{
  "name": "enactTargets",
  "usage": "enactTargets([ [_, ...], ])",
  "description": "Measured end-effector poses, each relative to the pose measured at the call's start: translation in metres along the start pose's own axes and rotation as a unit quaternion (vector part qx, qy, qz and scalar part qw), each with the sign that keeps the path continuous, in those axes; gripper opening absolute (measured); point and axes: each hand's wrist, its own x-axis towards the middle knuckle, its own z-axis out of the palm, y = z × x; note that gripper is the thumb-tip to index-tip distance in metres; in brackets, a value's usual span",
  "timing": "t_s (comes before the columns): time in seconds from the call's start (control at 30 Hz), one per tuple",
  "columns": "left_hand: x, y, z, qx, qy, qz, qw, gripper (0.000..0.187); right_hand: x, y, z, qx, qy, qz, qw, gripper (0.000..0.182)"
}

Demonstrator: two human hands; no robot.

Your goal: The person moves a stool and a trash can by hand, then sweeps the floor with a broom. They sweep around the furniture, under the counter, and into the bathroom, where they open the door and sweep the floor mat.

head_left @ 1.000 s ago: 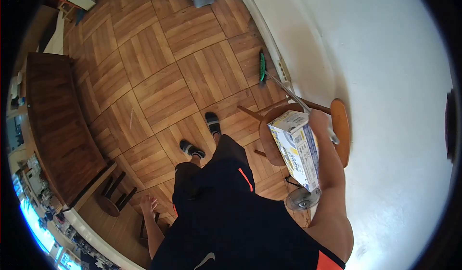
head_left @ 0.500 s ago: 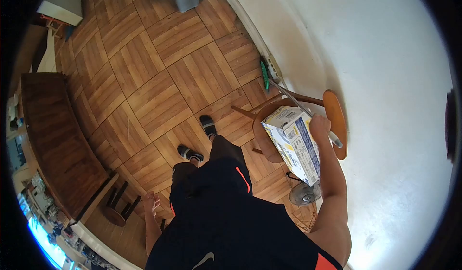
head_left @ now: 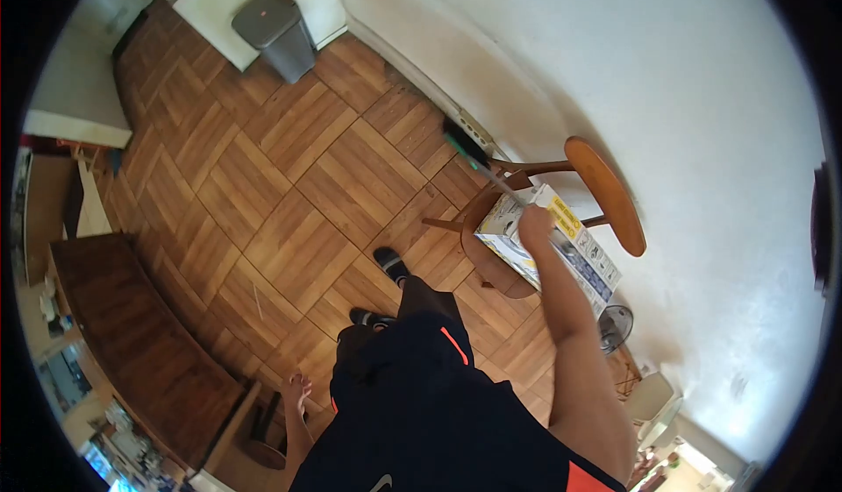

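Note:
My right hand (head_left: 536, 226) is closed round the grey handle of a broom (head_left: 504, 183). The broom's green and dark head (head_left: 467, 146) is by the base of the white wall. Just under my right hand, a printed cardboard box (head_left: 574, 246) rests on a wooden chair (head_left: 605, 198); my forearm hides part of it. My left hand (head_left: 297, 393) hangs low at my side with its fingers apart and nothing in it, near a dark wooden stool (head_left: 267, 439).
A grey trash bin (head_left: 285, 40) stands at the far wall. Along the left runs a long dark wooden bench or cabinet (head_left: 140, 334). A small fan (head_left: 616, 327) is behind the box. A power strip (head_left: 474, 129) lies along the wall's base.
My right hand has moved forward and left with the broom, whose head has shifted left and now shows dark bristles. The view has turned, bringing more of the trash bin into sight.

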Motion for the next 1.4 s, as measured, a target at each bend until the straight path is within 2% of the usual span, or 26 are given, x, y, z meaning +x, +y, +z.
enactTargets([
  [0.03,0.014,0.009,0.005,0.011,-0.048,0.036,0.998,0.019,-0.017,-0.020,-0.026,0.041,-0.031,-0.021,0.998,0.021],
  [0.07,0.035,0.030,0.022,0.105,-0.067,0.149,0.981,0.019,-0.026,-0.039,-0.007,0.075,-0.012,0.002,0.997,0.024],
  [0.1,0.051,0.065,0.049,0.202,-0.088,0.258,0.941,0.021,-0.054,-0.055,-0.052,0.059,-0.005,-0.025,0.998,0.034],
  [0.13,-0.005,0.150,0.100,0.368,-0.097,0.268,0.885,0.029,-0.069,-0.052,-0.072,0.114,-0.008,-0.001,0.993,0.038],
  [0.17,-0.013,0.183,0.139,0.385,-0.144,0.388,0.825,0.036,-0.084,-0.042,-0.084,0.165,-0.010,0.024,0.986,0.042],
  [0.23,-0.057,0.262,0.221,0.434,-0.295,0.385,0.760,0.042,-0.092,-0.019,-0.065,0.221,0.012,0.041,0.974,0.048],
  [0.27,-0.079,0.294,0.257,0.497,-0.333,0.444,0.667,0.044,-0.099,-0.012,-0.073,0.228,0.023,0.036,0.973,0.046],
  [0.3,-0.121,0.326,0.299,0.555,-0.354,0.432,0.616,0.044,-0.103,-0.010,-0.092,0.236,0.031,0.029,0.971,0.043],
  [0.33,-0.126,0.331,0.332,0.525,-0.346,0.543,0.557,0.044,-0.097,-0.009,-0.103,0.243,0.042,0.019,0.969,0.040],
  [0.4,-0.162,0.354,0.400,0.518,-0.386,0.597,0.476,0.044,-0.076,-0.017,-0.098,0.185,-0.003,0.004,0.983,0.035],
  [0.47,-0.179,0.366,0.461,0.498,-0.428,0.639,0.401,0.047,-0.053,-0.023,-0.096,0.075,-0.010,0.016,0.997,0.021],
  [0.53,-0.199,0.375,0.500,0.557,-0.410,0.624,0.363,0.050,-0.040,-0.025,-0.086,0.003,-0.009,0.021,1.000,0.017],
  [0.63,-0.197,0.387,0.516,0.543,-0.422,0.629,0.363,0.052,-0.026,-0.034,-0.054,0.034,-0.033,0.021,0.999,0.015],
  [0.73,-0.199,0.414,0.493,0.576,-0.383,0.595,0.409,0.054,-0.023,-0.035,-0.043,0.082,-0.048,0.020,0.995,0.015],
  [0.77,-0.201,0.422,0.484,0.603,-0.367,0.556,0.439,0.054,-0.021,-0.019,-0.049,0.096,-0.022,0.039,0.994,0.016],
  [0.83,-0.190,0.434,0.469,0.618,-0.344,0.551,0.442,0.052,-0.018,0.014,-0.076,0.058,0.030,-0.035,0.997,0.016],
  [0.93,-0.181,0.435,0.453,0.642,-0.335,0.509,0.464,0.051,-0.005,0.017,-0.093,0.011,0.030,-0.030,0.999,0.017],
  [0.97,-0.177,0.429,0.447,0.651,-0.336,0.489,0.474,0.051,0.004,0.009,-0.088,-0.018,-0.001,-0.020,1.000,0.017],
  [1.07,-0.120,0.388,0.424,0.521,-0.362,0.632,0.445,0.051,0.010,-0.018,-0.037,0.022,0.002,-0.022,1.000,0.017],
  [1.1,-0.101,0.373,0.411,0.491,-0.369,0.651,0.446,0.052,0.007,-0.032,-0.033,0.031,-0.052,0.019,0.998,0.017],
  [1.13,-0.089,0.358,0.391,0.462,-0.378,0.665,0.449,0.052,0.003,-0.033,-0.030,0.044,-0.042,0.022,0.998,0.017],
  [1.2,-0.091,0.334,0.335,0.547,-0.403,0.449,0.580,0.053,-0.011,-0.014,-0.024,0.068,-0.026,0.023,0.997,0.017],
  [1.27,-0.043,0.287,0.273,0.476,-0.431,0.458,0.614,0.054,-0.023,0.017,-0.058,0.061,0.029,-0.026,0.997,0.017],
  [1.33,-0.008,0.238,0.204,0.515,-0.366,0.339,0.697,0.054,-0.017,0.013,-0.070,-0.021,-0.023,-0.035,0.999,0.018],
  [1.37,0.007,0.208,0.170,0.496,-0.334,0.343,0.724,0.052,-0.012,0.009,-0.076,-0.062,-0.045,-0.039,0.996,0.019],
  [1.4,0.012,0.186,0.138,0.484,-0.303,0.304,0.762,0.050,-0.004,0.000,-0.070,-0.058,-0.048,-0.030,0.997,0.019],
])
